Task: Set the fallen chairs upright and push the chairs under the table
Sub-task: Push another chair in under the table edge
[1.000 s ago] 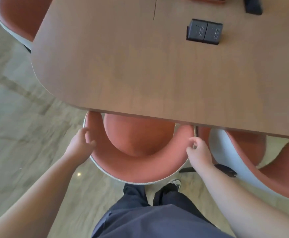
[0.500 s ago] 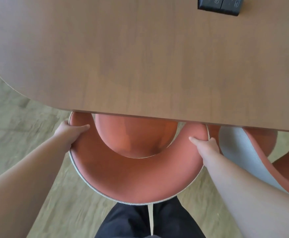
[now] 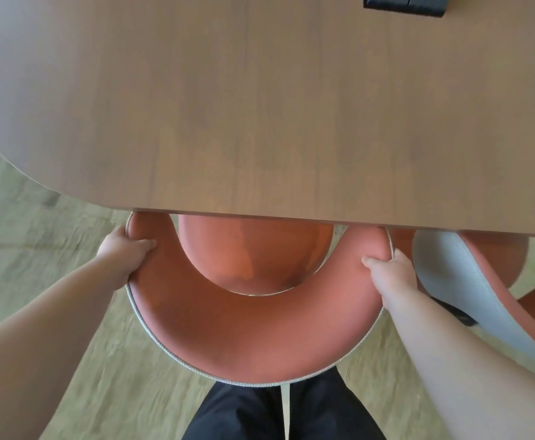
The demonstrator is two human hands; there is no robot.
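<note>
Trousers: dark, two legs at the bottom edge of the head view, just behind the chair's back, a thin strip of floor showing between them.
Floor: pale, stone-like with faint veining, seen left and below the table.
Chair: upright, terracotta upholstery, curved horseshoe backrest with a light grey woven outer edge; backrest arc lies nearest the person, round seat ahead of it partly under the table edge, both arm tips reaching the edge.
Left hand: on the chair's left arm; thumb lies over the top of the padding, fingers wrap round the outer side, clamped on the rim.
Right hand: on the chair's right arm; thumb presses on the top of the padding, fingers curled down the outer side, out of sight, gripping the rim.
Forearms: bare, both coming in from the bottom corners and meeting the chair at either side.
Second chair: same terracotta inside, pale grey outer shell, standing just right of the first chair, its front also under the table edge; a dark part of its base shows beneath the right forearm.
Table: brown wood-grain top with a rounded left corner, filling the upper half of the view.
Socket box: black, set on the tabletop at the top edge, cut off by the frame.
</note>
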